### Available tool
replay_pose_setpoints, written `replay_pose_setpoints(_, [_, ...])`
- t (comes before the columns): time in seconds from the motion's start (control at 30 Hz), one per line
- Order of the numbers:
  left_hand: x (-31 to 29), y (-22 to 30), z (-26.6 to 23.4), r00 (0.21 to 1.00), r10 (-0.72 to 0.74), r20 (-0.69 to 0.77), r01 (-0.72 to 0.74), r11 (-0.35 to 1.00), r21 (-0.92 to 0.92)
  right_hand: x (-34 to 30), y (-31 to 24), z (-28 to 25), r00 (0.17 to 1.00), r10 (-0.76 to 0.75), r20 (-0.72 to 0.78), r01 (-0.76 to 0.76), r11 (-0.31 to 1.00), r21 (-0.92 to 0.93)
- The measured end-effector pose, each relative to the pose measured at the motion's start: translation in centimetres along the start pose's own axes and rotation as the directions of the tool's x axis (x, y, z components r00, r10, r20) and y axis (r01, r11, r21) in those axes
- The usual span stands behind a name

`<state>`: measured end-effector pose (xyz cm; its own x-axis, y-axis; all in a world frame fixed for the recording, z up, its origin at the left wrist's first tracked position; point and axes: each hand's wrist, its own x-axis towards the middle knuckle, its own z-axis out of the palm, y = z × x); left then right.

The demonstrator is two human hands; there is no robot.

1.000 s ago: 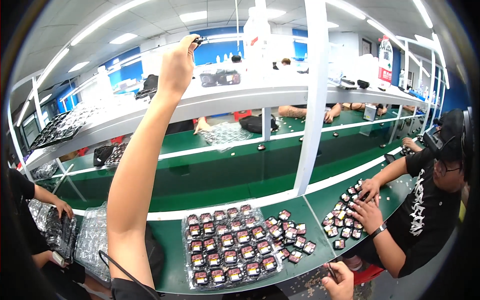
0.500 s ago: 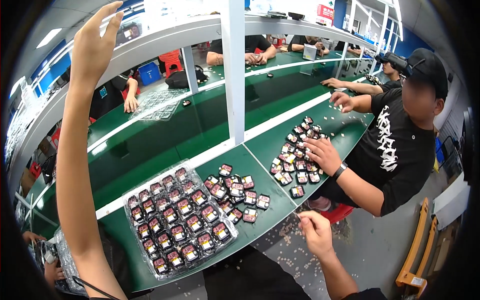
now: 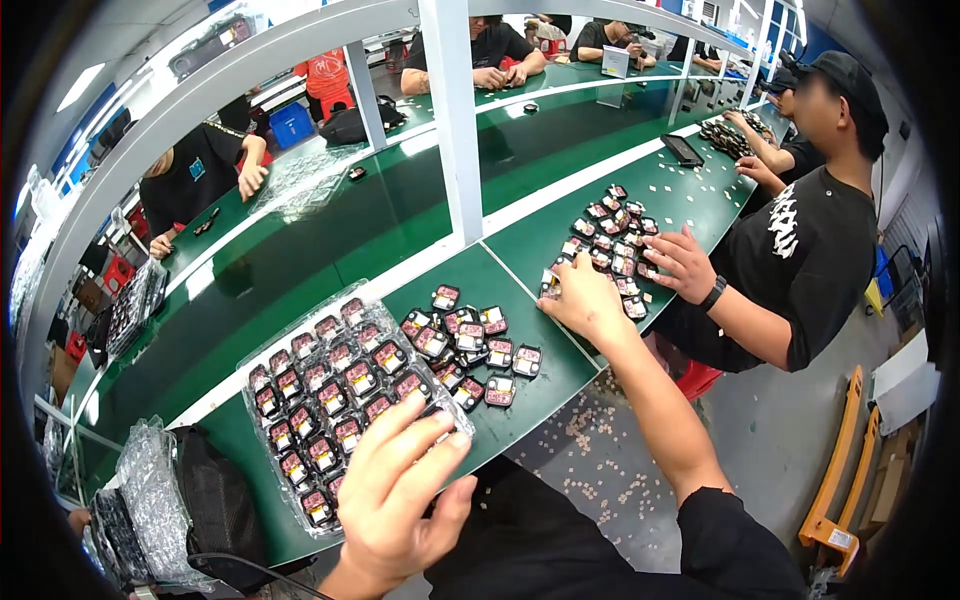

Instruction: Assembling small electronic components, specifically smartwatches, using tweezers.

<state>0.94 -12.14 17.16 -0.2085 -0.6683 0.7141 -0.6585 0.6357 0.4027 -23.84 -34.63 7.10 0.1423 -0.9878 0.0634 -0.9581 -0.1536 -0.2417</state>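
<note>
My left hand (image 3: 405, 490) is open, fingers spread, above the near right corner of a clear plastic tray (image 3: 262, 375). Rows of small black rounded cases with pink faces and white-and-yellow labels fill the tray. My right hand (image 3: 588, 300) reaches across to the left edge of a pile of similar cases (image 3: 622, 262). Its thumb and fingers are apart around a case (image 3: 549, 284) there; I see no firm grip. Between my hands lies a loose heap of such cases (image 3: 465, 330). A co-worker's hand (image 3: 682, 262) rests at the other side of the right-hand pile.
A white post (image 3: 452, 120) rises from the green table (image 3: 500, 285), near a seam. The co-worker (image 3: 815, 240) sits at the right. Small pale squares (image 3: 590, 450) litter the floor. A black bag (image 3: 220, 490) and clear plastic trays (image 3: 150, 490) are at lower left; a yellow pallet jack (image 3: 835, 490) is at right.
My left hand has come down from high at the upper left to above the tray. My right hand has moved forward from the table's edge to the right-hand pile. The co-worker has leaned back.
</note>
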Motion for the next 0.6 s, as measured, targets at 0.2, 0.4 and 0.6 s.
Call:
replay_pose_setpoints(0.2, [-4.0, 2.9, 2.3, 0.992, -0.127, -0.026, 0.120, 0.973, -0.200, -0.2, -0.3, 0.9, 0.979, -0.190, -0.073, 0.188, 0.982, -0.036])
replay_pose_setpoints(0.4, [-6.2, 3.4, 4.5, 0.975, -0.220, -0.007, 0.208, 0.932, -0.297, 0.0, -0.2, 1.7, 0.970, -0.217, -0.107, 0.220, 0.975, 0.019])
replay_pose_setpoints(0.6, [-7.2, 3.4, 4.8, 0.960, -0.281, 0.014, 0.270, 0.904, -0.332, -0.8, -1.0, 1.2, 0.934, -0.284, -0.218, 0.297, 0.954, 0.031])
